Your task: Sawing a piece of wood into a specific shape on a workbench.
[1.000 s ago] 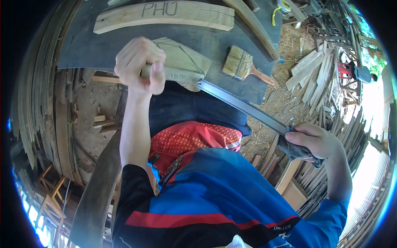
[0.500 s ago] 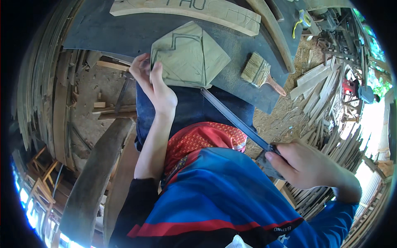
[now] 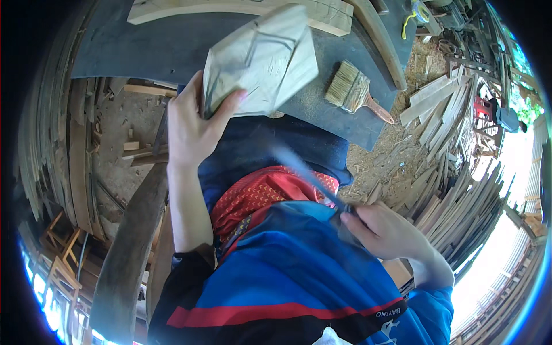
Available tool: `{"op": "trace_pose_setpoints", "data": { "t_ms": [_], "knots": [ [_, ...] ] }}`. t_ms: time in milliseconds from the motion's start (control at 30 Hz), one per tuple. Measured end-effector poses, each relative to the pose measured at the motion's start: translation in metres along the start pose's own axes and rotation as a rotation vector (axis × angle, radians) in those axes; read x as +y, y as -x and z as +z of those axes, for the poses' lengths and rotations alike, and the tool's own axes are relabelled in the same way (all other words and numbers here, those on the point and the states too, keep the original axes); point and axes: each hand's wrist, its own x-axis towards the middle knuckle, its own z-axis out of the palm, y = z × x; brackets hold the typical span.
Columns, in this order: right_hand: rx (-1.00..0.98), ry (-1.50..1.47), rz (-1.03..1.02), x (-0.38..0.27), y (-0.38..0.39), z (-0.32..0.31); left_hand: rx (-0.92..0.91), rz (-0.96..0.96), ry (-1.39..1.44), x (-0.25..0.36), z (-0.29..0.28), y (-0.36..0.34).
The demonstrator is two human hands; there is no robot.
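Observation:
A pale, many-sided wooden block [image 3: 261, 66] with dark drawn lines is tilted up above the near edge of the dark worktop. My left hand [image 3: 201, 118] grips its left side, thumb on the marked face and fingers around the edge, partly hidden behind it. My right hand [image 3: 379, 230] is closed around the handle end of a long, narrow metal file [image 3: 305, 169]. The file slants up and left over my lap toward the block, apart from it. Its far end is smeared by motion, and its handle is mostly covered by my fingers.
On the dark worktop [image 3: 126, 49] lie a wide paintbrush [image 3: 351, 89], a curved wooden piece [image 3: 230, 7] with markings and a long curved stick [image 3: 382, 46]. A yellow tape measure [image 3: 421, 11] is farther right. Stacked planks [image 3: 463, 213] line the right side.
My left hand has lifted and tilted the block, turning its marked face. My right hand has drawn left toward my body with the file. The view has shifted slightly.

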Motion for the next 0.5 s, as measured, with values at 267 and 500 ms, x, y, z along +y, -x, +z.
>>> {"op": "trace_pose_setpoints", "data": {
  "t_ms": [267,500],
  "knots": [
    [0.218,-0.213,-0.065,0.047,-0.001,-0.006,-0.054,0.135,-0.358,-0.004,-0.036,-0.016],
    [0.514,-0.503,-0.146,0.062,-0.045,0.007,0.013,0.215,-0.458,0.01,-0.049,-0.028]
  ]
}}
